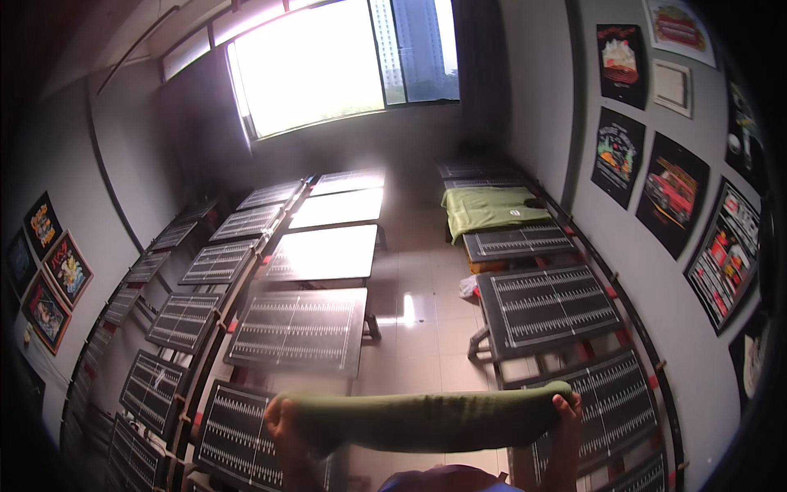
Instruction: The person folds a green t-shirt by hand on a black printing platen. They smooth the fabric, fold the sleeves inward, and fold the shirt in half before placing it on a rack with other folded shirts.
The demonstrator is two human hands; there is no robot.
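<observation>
A green cloth (430, 422) is stretched sideways in front of me, bunched into a long band with a few folds along its upper edge. My left hand (280, 416) is closed around its left end. At the other end, the fingers of my right hand (566, 405) grip the fabric, thumb on the near side. The cloth hangs in the air over the aisle, its ends overlapping the view of a black ruled board (225, 430) on the left and another black board (615, 402) on the right. Whether it is a whole garment cannot be made out.
Rows of boards with white ruled marks line both sides of a tiled aisle (418, 348). A light green garment (492, 209) lies over a far right board. A white plastic bag (468, 287) sits below. Prints (672, 193) hang on the right wall; a bright window (307, 70) is ahead.
</observation>
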